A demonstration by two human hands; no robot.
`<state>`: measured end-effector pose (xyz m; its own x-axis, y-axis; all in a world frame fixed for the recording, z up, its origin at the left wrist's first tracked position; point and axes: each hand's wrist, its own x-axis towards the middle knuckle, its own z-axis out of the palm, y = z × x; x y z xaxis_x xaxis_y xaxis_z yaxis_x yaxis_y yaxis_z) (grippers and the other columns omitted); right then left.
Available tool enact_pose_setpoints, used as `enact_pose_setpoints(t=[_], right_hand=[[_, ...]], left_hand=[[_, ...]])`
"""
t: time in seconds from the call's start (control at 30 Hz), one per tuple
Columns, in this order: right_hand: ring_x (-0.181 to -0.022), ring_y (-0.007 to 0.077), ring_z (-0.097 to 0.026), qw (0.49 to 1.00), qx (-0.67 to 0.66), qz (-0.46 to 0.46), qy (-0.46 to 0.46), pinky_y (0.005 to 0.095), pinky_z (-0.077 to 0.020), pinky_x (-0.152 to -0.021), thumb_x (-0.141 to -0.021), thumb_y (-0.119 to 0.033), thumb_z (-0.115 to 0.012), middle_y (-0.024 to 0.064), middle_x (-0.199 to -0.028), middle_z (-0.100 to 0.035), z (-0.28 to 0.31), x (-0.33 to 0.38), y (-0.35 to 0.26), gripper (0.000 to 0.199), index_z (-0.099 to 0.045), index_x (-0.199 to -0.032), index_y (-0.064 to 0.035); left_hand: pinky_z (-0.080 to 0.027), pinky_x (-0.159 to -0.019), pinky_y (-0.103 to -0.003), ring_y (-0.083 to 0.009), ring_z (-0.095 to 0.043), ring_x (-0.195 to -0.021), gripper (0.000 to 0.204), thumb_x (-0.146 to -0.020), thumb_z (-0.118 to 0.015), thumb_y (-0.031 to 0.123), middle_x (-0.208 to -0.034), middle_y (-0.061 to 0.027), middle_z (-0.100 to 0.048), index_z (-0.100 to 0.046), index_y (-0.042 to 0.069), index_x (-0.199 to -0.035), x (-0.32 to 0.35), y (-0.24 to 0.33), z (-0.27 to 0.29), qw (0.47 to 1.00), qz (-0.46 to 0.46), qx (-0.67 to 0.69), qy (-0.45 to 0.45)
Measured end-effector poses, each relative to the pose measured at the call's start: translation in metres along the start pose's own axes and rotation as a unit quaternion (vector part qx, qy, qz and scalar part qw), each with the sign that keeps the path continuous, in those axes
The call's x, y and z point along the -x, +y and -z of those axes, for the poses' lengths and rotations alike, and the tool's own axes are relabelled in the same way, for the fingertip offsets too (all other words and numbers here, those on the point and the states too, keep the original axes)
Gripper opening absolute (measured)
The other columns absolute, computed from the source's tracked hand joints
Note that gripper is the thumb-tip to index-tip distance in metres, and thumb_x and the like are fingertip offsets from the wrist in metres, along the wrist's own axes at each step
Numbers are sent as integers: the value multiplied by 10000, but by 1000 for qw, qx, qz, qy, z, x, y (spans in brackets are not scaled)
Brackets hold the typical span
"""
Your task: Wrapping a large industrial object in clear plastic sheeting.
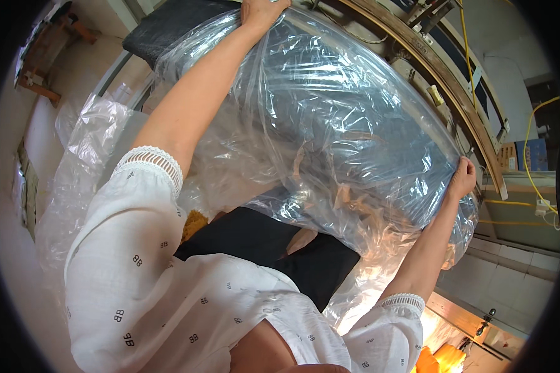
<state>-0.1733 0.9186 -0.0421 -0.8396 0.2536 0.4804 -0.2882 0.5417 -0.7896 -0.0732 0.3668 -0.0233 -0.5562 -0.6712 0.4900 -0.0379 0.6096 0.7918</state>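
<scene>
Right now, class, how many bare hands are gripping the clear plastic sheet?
2. The left hand grips the clear plastic sheet at its top edge; the right hand pinches its right edge. No other hands show, though the sheet could hide some.

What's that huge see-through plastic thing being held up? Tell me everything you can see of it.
The clear plastic bag is a very large sheet-like bag of thin, glossy, wrinkled film, with light glinting off its folds. It is stretched wide between the left hand, gripping its far upper edge, and the right hand, pinching its right edge. It seems to cover a big dark, flat object underneath, only dimly visible. Its lower part sags in crumpled folds toward the person's lap.
</scene>
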Motion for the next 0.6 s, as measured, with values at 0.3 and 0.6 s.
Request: enact_pose_setpoints(t=[0.3,0.6], right_hand=[[-698,176,-431,989,124,53,60,293,-408,-678,-677,-288,-728,72,-833,-445,2,-14,15,431,-478,-818,34],[-749,193,-469,987,91,26,128,327,-395,-728,-832,-323,-591,131,-836,-535,15,-16,9,385,-523,-799,54]], left_hand=[[-451,-606,-368,-285,-545,-654,275,-598,-671,226,-678,-161,-554,-511,19,-685,-11,-12,-3,995,21,-13,100],[-443,-600,-336,-209,-541,-589,246,-726,-642,238,-634,-110,-567,-562,6,-708,-16,-34,20,996,-16,-13,86]])
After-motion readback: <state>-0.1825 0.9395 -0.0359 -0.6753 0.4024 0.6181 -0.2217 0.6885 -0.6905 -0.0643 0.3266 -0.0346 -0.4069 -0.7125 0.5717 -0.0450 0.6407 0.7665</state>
